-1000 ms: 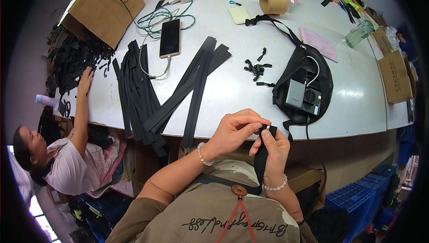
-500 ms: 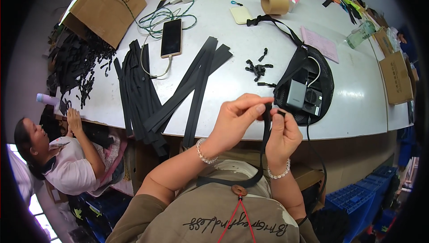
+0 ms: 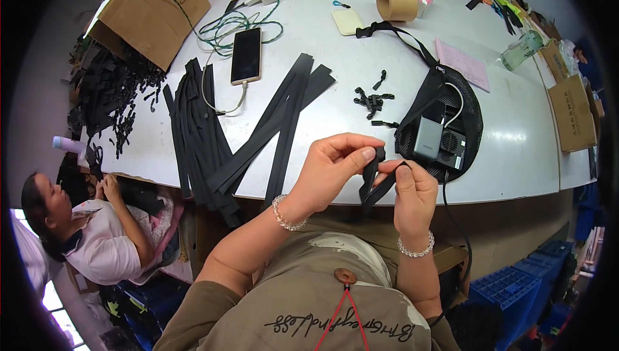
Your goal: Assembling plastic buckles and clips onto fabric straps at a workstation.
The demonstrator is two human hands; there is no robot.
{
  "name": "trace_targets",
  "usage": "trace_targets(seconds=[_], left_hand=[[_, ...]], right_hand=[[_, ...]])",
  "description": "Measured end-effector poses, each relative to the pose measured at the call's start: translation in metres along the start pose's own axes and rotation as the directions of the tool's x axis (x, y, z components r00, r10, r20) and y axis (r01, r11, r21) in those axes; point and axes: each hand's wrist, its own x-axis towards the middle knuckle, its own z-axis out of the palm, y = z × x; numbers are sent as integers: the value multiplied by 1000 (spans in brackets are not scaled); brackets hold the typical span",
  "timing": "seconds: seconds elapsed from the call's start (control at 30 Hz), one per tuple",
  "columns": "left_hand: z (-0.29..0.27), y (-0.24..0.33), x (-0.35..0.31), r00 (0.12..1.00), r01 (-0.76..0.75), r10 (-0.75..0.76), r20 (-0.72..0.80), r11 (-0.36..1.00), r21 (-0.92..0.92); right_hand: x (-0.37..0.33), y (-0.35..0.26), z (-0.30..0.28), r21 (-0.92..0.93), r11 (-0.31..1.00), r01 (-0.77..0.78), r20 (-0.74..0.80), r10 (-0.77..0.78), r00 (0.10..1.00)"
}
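A narrow black strap [image 3: 380, 190] is stretched and folded between my two hands just off the table's front edge. My left hand [image 3: 332, 169] pinches one end between thumb and fingers, and a small dark piece at the tip is partly hidden. My right hand [image 3: 416, 199] grips the strap farther along, thumb pressed on the fingers. Beyond my hands lies a small heap of black plastic zipper-pull-like pieces [image 3: 372, 102]. Flat black straps [image 3: 200, 138] lie in a bundle at the left, with a few crossed straps [image 3: 284, 125] beside them.
To the right, a black mesh bag [image 3: 475, 115] holds a grey power bank [image 3: 427, 138]. Farther back are a phone [image 3: 246, 57] on a cable, a tape roll [image 3: 396, 4], a pink sheet [image 3: 461, 64] and a bottle [image 3: 521, 51]. A co-worker [image 3: 103, 241] sits left, near a carton [image 3: 151, 15].
The strap's hanging length has come up off my lap and now loops between my hands. My left hand has shifted slightly left. The co-worker's hands have moved down.
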Motion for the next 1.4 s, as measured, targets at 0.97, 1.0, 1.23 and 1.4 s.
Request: trace_targets(seconds=[0.97, 1.0, 1.23, 1.4], left_hand=[[-12, -16, -29, 999, -21, 13, 41, 981, 192], [-13, -17, -29, 999, -20, 13, 40, 981, 191], [-10, -13, -36, 995, 27, -54, 82, 952, 304], [-7, -16, -39, 995, -82, 51, 90, 917, 390]], right_hand=[[-33, 14, -4, 183, 929, -321, 59, 316, 947], [-32, 14, 0, 221, 933, -283, 30, 283, 959], [-31, 7, 4, -135, 985, -112, -18, 110, 994], [-31, 5, 4, -277, 960, -36, 5, 39, 999]])
